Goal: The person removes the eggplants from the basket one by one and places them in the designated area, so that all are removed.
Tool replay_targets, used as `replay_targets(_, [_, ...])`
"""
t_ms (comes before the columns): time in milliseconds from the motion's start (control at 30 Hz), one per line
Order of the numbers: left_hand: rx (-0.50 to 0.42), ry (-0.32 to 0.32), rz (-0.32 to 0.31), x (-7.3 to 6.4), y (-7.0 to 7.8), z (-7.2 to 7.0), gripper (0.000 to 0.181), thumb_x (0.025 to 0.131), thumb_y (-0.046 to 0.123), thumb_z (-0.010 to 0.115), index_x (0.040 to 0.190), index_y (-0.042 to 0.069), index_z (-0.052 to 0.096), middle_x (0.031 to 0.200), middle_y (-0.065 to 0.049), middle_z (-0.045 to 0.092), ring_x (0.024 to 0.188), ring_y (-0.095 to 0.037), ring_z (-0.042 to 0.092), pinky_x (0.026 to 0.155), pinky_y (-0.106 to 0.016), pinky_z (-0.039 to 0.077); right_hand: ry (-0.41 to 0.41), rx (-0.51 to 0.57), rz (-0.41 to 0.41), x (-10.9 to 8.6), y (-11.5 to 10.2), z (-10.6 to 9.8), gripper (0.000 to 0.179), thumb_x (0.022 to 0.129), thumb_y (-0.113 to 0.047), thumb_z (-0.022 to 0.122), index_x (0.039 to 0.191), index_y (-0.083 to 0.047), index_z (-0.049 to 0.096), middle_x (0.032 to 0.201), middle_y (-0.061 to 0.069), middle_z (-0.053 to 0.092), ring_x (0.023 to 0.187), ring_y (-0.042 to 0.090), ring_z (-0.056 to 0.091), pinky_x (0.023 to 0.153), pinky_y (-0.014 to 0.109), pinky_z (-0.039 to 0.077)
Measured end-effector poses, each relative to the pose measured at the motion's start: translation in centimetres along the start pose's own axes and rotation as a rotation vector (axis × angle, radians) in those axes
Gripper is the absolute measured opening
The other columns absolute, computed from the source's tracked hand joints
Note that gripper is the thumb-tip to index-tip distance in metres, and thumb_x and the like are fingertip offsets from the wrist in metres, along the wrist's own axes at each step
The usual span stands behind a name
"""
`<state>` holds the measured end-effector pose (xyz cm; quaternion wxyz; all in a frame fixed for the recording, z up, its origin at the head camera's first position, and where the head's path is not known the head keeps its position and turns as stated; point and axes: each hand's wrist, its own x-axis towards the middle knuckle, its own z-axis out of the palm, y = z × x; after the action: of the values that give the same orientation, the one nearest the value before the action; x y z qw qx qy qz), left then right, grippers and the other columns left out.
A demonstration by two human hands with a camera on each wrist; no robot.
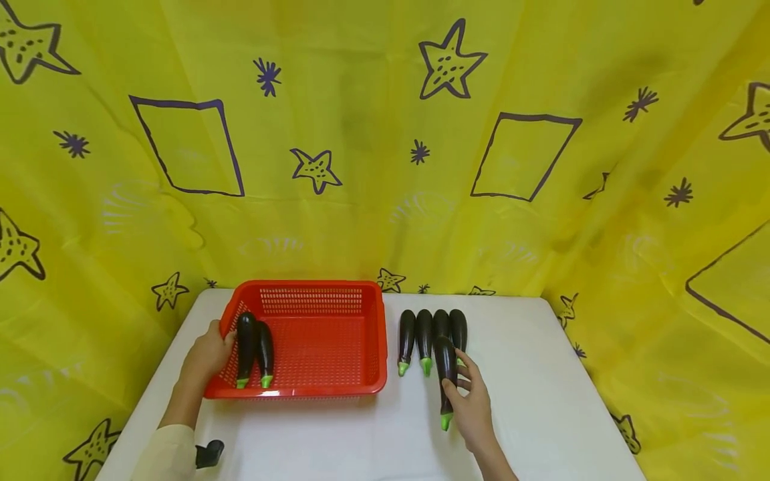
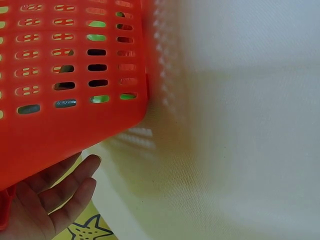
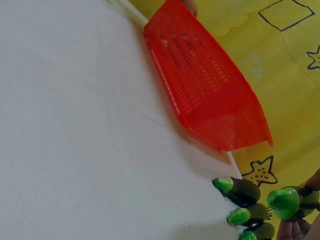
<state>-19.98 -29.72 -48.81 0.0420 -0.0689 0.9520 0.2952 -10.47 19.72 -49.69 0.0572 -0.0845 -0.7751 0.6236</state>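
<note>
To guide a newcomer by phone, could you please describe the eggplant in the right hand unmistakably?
In the head view, find the red basket on the white table. Right of it lies a row of four eggplants. The held eggplant partly hides that row's right half and alone is gripped by the right hand.

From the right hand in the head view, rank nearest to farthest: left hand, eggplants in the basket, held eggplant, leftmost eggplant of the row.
1. Held eggplant: in the right hand itself.
2. Leftmost eggplant of the row: left of the held one.
3. Eggplants in the basket: farther left, along its left side.
4. Left hand: farthest left, at the basket's left rim.
</note>
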Motion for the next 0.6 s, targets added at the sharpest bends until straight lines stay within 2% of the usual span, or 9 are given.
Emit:
replay_targets(100, [0.005, -0.004, -0.004, 0.1, -0.1, 0.1, 0.043, 0.11, 0.023, 0.045, 0.127, -0.015, 0.035, 0.096, -0.034, 0.059, 0.082, -0.043, 0.061, 0.073, -0.059, 0.051, 0.018, -0.016, 0.004, -0.2, 0.5, -0.9, 0.065, 0.101, 0.004, 0.06, 0.16, -0.008, 0.039, 0.142, 0.028, 0.049, 0.116, 0.037, 0.054, 0.077, 0.035, 0.056])
replay_targets(400, [-0.002, -0.014, 0.003, 0.0, -0.1, 0.0, 0.042, 0.11, 0.021, 0.044, 0.127, -0.015, 0.034, 0.094, -0.032, 0.059, 0.08, -0.041, 0.06, 0.073, -0.058, 0.051, 0.046, -0.109, 0.027, 0.0, 2.1, -1.9, 0.064, 0.099, 0.006, 0.061, 0.158, -0.01, 0.042, 0.139, 0.027, 0.052, 0.114, 0.036, 0.056, 0.078, 0.035, 0.055])
replay_targets(600, [0.001, -0.009, 0.005, -0.1, 0.0, 0.0, 0.041, 0.11, 0.021, 0.044, 0.126, -0.015, 0.034, 0.095, -0.034, 0.059, 0.081, -0.042, 0.061, 0.072, -0.059, 0.051, 0.066, -0.166, -0.013, 0.9, 2.7, -2.6, 0.063, 0.098, 0.005, 0.06, 0.157, -0.006, 0.041, 0.137, 0.029, 0.054, 0.112, 0.039, 0.059, 0.074, 0.034, 0.057])
